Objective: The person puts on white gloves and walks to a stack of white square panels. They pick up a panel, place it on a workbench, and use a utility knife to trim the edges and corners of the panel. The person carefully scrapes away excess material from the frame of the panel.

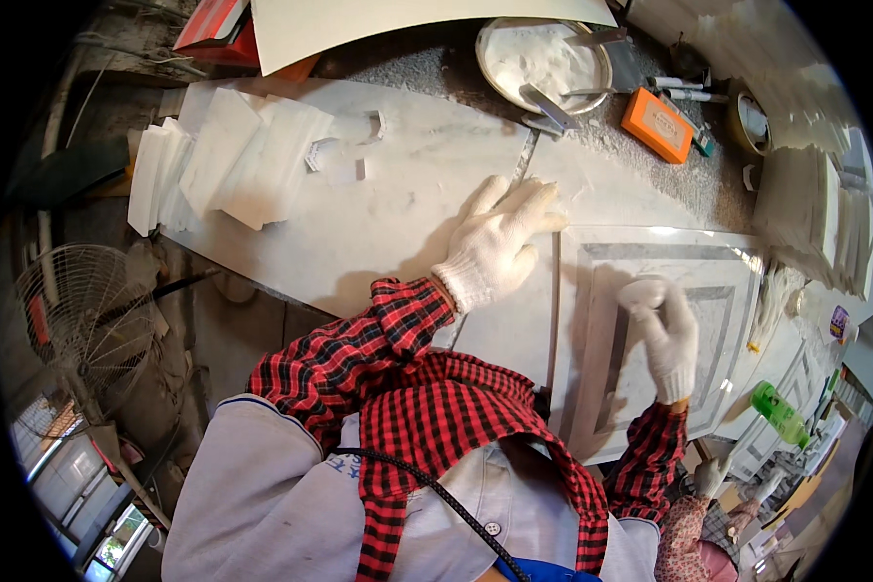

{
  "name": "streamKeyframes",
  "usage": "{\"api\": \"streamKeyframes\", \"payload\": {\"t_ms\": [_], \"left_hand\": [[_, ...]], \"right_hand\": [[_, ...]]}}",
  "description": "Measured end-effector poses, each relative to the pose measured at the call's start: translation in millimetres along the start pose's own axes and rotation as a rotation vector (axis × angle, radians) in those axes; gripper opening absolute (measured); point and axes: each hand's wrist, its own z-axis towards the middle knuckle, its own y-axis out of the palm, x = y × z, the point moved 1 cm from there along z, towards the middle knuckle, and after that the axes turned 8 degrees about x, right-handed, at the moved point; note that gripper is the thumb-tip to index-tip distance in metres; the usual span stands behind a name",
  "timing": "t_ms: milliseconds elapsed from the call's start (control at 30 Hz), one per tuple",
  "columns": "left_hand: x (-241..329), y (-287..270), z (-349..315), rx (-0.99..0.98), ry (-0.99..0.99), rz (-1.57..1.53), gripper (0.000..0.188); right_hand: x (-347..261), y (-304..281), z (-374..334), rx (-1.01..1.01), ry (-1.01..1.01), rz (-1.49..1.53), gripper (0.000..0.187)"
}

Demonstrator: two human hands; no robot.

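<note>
My left hand (495, 242), in a white knitted glove, lies palm down with its fingers stretched out on a pale veined stone slab (417, 145). Just beyond its fingertips runs a narrow dark seam (526, 153). My right hand (671, 344), gloved too, is held over a white panel (577, 417) with nested grey rectangular borders. Its thumb and fingers are bent together around something rounded and white (643, 292), which blends with the glove and cannot be made out.
At the back stands a bowl (485, 70) of white powder with scraper blades (550, 107), near an orange box (657, 126). Thin stone pieces (262, 145) lie left; stacked slabs (795, 209) stand right. A wire fan (87, 310), a green bottle (779, 414) and a co-worker's gloved hand (713, 477) flank me.
</note>
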Motion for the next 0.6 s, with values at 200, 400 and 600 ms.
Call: {"api": "streamKeyframes", "payload": {"t_ms": [200,400,600], "left_hand": [[-2,2,0,0.015,0.003,-0.022,0.058],[-3,5,-2,0.06,0.022,-0.007,0.059],[-7,9,-5,0.1,0.001,-0.023,0.062]], "right_hand": [[-5,21,-5,-0.016,-0.141,-0.211,0.034],[-12,24,6,-0.047,-0.125,-0.229,0.036],[-17,24,13,-0.071,-0.114,-0.248,0.039]]}}
